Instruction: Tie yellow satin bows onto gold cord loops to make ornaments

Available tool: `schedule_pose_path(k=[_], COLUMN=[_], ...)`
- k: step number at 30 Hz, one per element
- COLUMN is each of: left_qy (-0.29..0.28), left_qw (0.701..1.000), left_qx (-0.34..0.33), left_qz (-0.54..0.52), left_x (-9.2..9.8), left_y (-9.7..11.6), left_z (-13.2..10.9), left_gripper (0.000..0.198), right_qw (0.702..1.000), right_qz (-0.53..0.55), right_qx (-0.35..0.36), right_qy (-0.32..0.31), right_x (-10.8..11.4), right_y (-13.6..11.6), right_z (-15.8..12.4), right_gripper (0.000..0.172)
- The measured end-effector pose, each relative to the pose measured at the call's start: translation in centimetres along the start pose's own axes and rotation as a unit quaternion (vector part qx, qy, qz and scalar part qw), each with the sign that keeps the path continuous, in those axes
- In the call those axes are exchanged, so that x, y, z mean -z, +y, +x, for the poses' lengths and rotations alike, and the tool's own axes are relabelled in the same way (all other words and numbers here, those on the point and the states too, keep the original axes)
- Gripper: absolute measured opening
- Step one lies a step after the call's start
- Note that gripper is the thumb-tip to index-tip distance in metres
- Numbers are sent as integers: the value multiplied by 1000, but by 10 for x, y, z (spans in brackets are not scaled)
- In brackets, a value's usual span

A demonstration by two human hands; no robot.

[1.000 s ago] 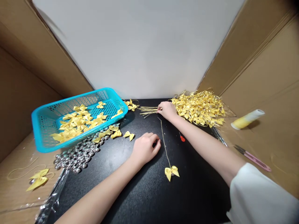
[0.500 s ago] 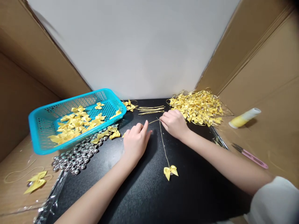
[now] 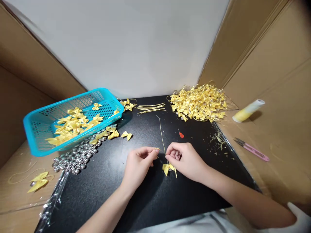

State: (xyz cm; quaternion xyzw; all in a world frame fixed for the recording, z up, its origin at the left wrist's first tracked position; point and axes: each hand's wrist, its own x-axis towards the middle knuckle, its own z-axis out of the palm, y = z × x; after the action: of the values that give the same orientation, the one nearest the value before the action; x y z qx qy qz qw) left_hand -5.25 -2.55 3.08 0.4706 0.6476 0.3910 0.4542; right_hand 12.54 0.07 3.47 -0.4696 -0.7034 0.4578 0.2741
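Left forearm [image 3: 109,207] slanting up from the lower left, right forearm [image 3: 233,194] angling in opposite! The left hand [image 3: 139,165] has thumb and forefinger pinched together; just across a small gap, the right hand [image 3: 189,161] pinches too, its other fingers [image 3: 178,155] curled palmward.

A yellow bow [image 3: 166,169] lies on the black tabletop, partly hidden by the right hand [image 3: 167,156], its left loop showing. A thin pale thread [image 3: 161,133] runs from it away across the top, nearly straight, bent near its far tip. A short yellow cord [image 3: 157,149] is pinched in the left hand [image 3: 156,152], mostly hidden by the fingers.
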Motion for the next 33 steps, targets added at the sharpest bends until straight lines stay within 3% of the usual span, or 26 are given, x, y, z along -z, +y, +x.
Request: schedule_pose_path(k=[5,11,18,33], left_qy=[13,53,34,50], left_qw=[989,984,983,979], left_qx=[50,59,52,-21], left_qz=[-135,-162,-173,-194], left_x=[-19,-34,-42,-51], left_y=[-9,-15,-22,-17], left_z=[-28,-47,-54,-57], left_gripper=[20,14,14,17], right_qw=[985,937,899,888], right_qz=[143,300,302,297], right_qx=[-45,-68,-22,4], right_qy=[85,167,316,352], right_x=[-12,-24,-31,-36], right_y=[5,12,18,23], right_z=[-26,-46,-52,-50], right_gripper=[5,7,8,10])
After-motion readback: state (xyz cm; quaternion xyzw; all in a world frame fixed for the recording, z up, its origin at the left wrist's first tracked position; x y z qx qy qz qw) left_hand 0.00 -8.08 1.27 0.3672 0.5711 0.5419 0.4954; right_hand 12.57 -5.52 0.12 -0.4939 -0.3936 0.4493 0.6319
